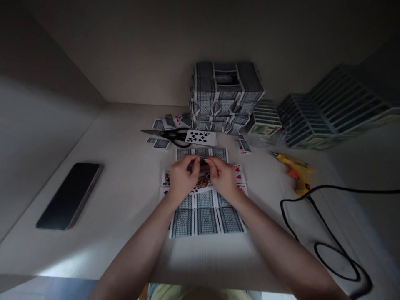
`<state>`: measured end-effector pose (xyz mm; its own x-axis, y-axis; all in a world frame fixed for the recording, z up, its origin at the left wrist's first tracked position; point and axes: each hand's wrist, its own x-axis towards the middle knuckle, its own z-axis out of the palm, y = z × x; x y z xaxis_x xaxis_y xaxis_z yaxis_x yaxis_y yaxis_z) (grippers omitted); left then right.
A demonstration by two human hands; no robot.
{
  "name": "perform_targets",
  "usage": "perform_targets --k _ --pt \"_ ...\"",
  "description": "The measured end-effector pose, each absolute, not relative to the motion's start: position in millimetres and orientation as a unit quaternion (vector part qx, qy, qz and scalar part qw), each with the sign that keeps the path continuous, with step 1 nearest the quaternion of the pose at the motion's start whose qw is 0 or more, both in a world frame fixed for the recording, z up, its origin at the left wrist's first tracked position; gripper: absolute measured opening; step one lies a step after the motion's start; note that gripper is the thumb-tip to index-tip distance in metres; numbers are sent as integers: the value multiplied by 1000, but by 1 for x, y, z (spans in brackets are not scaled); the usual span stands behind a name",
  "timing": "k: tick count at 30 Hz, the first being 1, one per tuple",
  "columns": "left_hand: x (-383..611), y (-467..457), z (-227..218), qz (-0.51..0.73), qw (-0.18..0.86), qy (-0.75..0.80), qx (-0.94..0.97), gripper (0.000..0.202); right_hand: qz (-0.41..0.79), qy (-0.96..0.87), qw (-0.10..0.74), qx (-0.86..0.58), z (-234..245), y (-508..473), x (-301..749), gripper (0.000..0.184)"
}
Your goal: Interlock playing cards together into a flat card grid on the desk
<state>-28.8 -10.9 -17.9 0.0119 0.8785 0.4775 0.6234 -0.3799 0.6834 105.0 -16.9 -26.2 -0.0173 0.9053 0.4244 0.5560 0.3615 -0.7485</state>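
Observation:
My left hand point(183, 175) and my right hand point(223, 175) meet over a grid of playing cards point(206, 218) laid out on the pale table point(125, 196). Both hands have their fingers curled and pinched together on a small dark piece point(203, 163) between them; I cannot make out what it is. Most cards in the grid lie face down with a blue-grey pattern. A few face-up cards point(239, 173) show at the grid's sides and under my hands.
A structure built from cards point(225, 98) stands at the back by the wall. Black scissors point(171, 135) and a nine of spades point(200, 137) lie before it. Card stacks point(328, 112) sit right; a yellow glue gun point(295, 171) with black cord point(312, 233) right; a phone point(70, 193) left.

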Motion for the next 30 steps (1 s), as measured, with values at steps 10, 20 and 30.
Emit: perform_targets --k 10,20,30 --pt "-30 -7 -17 473 204 494 701 13 207 -663 482 -535 -27 -13 105 24" --pt "-30 -7 -16 468 198 502 700 10 158 -691 437 -554 -27 -18 104 24" --pt "-25 -11 -19 453 124 523 711 14 109 -732 387 -549 -25 -21 102 27"
